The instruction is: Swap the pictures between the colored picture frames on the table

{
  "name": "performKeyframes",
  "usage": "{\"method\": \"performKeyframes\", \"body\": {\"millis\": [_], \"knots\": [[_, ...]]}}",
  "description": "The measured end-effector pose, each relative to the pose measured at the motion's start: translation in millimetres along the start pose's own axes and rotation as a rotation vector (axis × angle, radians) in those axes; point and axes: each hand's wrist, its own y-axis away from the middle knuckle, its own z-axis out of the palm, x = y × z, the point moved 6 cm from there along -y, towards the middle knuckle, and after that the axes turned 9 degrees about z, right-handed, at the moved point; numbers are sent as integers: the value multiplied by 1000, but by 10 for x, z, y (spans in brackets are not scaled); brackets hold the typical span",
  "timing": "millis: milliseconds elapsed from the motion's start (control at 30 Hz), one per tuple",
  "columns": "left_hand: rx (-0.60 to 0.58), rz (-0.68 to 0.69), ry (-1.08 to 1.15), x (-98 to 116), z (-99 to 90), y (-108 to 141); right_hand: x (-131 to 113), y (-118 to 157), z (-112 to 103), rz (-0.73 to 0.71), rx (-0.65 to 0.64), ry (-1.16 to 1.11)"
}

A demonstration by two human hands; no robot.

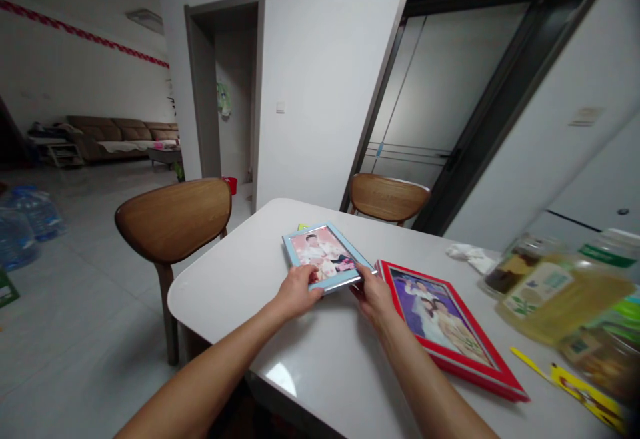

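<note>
Nearest my camera, two bare forearms (240, 359) extend from the lower edge over the table. In descending order of size, I note the following. Beyond, a dark-framed door with a frosted panel (450, 79) stands to the right. The white table (320, 359), rounded at its corners, fills the centre. Two wooden chairs stand at it, one (175, 216) on the left, the other (387, 197) on the far side. A red picture frame (445, 322), its photograph upward, lies on the table just beside my right forearm. A large bottle of yellow liquid (550, 296) stands at the right, near a jar with dark contents (517, 262). The light-blue picture frame (323, 256) is in both hands above the middle of the table, its photograph facing up; I cannot tell whether its far edge touches the surface. My left hand (299, 290) grips its near left corner, fingertips over the front. My right hand (373, 290) grasps its near right corner, thumb on the border. Smallest are a crumpled white tissue (470, 256) near the jar and a yellow strip (533, 364) at the right.
</note>
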Motion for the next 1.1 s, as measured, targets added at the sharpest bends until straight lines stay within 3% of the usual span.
{"method": "performKeyframes", "body": {"millis": [100, 233, 300, 400, 500, 633, 800, 967, 1100], "knots": [[24, -22, 120, 86, -67, 101, -128, 384, 34, -45, -53, -20], [157, -78, 594, 291, -274, 260, -443, 1128, 73, -409, -127, 352], [200, -86, 871, 426, -379, 365, -544, 1513, 114, -669, -192, 561], [164, -83, 1092, 570, -456, 536, -521, 1960, 168, -1020, -305, 764], [116, -134, 1162, 521, -409, 675, -327, 2133, 219, -1144, -396, 874], [74, -189, 1087, 245, -250, 750, 24, 2116, 330, -1125, -459, 982], [107, -170, 655, -93, -183, 791, 384, 1982, 445, -1010, -477, 1143], [44, -223, 171, -146, -183, 851, 480, 1905, 476, -941, -465, 1181], [11, -193, -44, -113, -167, 866, 483, 1909, 516, -890, -517, 1152]]}}
